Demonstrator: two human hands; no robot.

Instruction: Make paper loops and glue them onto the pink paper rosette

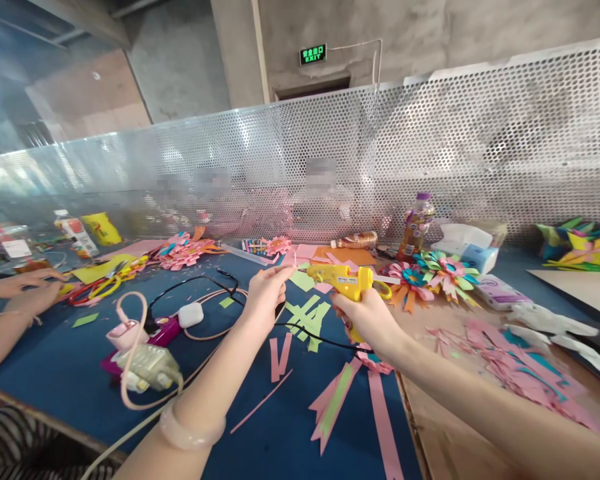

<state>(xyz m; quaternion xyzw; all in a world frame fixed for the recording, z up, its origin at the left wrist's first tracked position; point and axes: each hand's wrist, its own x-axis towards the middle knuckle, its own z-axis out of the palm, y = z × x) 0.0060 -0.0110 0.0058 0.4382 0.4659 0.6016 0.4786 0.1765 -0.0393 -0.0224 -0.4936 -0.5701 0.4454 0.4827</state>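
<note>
My right hand [367, 317] is wrapped round the grip of a yellow hot glue gun [343, 278], whose nozzle points left. My left hand [266, 297] is held just left of the nozzle, fingers pinched on a thin pale strip of paper [294, 261] that I can barely make out. The gun's black cord [310, 333] runs under both hands across the blue table cover [70, 363]. Pink and green paper strips [330, 400] lie on the table below my hands.
Finished paper flowers [433, 270] lie behind the gun, more [183, 250] at the back left. A power strip with plugs [145, 363] sits at left, a drink bottle [415, 227] and tissue packs [473, 250] at right. Another person's hands [20, 290] rest at the far left. A perforated metal screen [430, 153] closes the back.
</note>
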